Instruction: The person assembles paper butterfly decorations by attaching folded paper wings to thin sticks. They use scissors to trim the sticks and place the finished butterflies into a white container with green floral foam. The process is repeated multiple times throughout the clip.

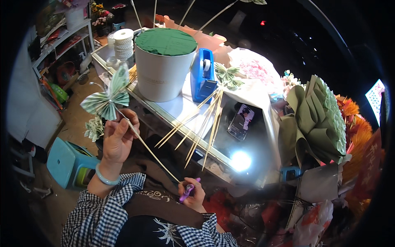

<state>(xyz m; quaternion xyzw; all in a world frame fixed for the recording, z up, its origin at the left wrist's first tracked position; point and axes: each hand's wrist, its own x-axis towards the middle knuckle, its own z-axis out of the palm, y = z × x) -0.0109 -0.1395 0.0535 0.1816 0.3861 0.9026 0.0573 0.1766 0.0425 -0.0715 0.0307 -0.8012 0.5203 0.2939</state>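
Observation:
My left hand (117,142) is closed, pinching the upper part of a thin wooden skewer (152,153) just below a pleated green paper butterfly (108,99). The skewer slants down toward my right hand (195,196), which is closed round a small purple tool (188,192). What kind of tool it is I cannot make out. The skewer's lower end meets my right fingers; whether they grip it is hard to see. Beyond my hands, several loose skewers (191,131) fan over the table's near edge. Another pleated green butterfly (226,73) lies at their far end.
On the table (158,108) stand a white bucket (162,76) topped with green foam, a blue tape dispenser (202,78) and a cord spool (123,43). A phone (242,119) lies near a bright light (240,160). Wrapped bouquets (310,117) crowd the right; a blue stool (68,162) stands left.

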